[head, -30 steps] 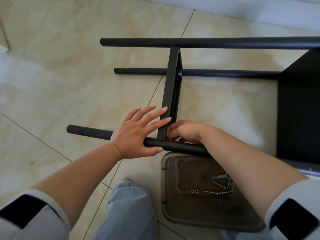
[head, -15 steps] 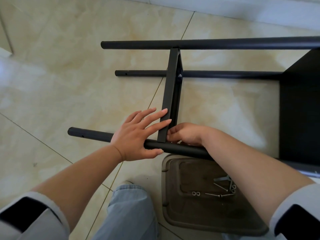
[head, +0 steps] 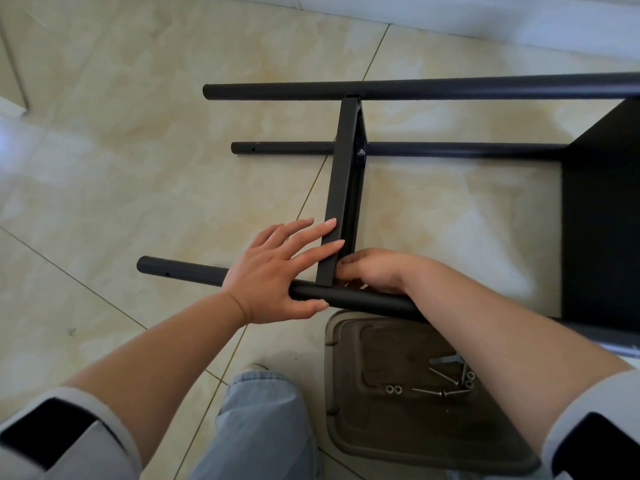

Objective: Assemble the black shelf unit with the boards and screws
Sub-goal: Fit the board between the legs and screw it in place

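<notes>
Left hand (head: 273,271) lying flat, fingers straight, pressing cross board (head: 341,192) and near tube (head: 346,299). Right hand (head: 375,271) curling at their joint; contents hidden.

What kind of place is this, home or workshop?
Likely a home floor, not certain: glossy beige floor tiles, a white baseboard, and the screws kept in a brown plastic tray, no workbench in view.

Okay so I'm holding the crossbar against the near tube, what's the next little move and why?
Probably keep the left hand bracing the crossbar on the near tube while the right hand works the fastener at that joint. The right fingertips are curled in at the joint, though what they hold is hidden. Spare screws lie in the brown tray.
</notes>
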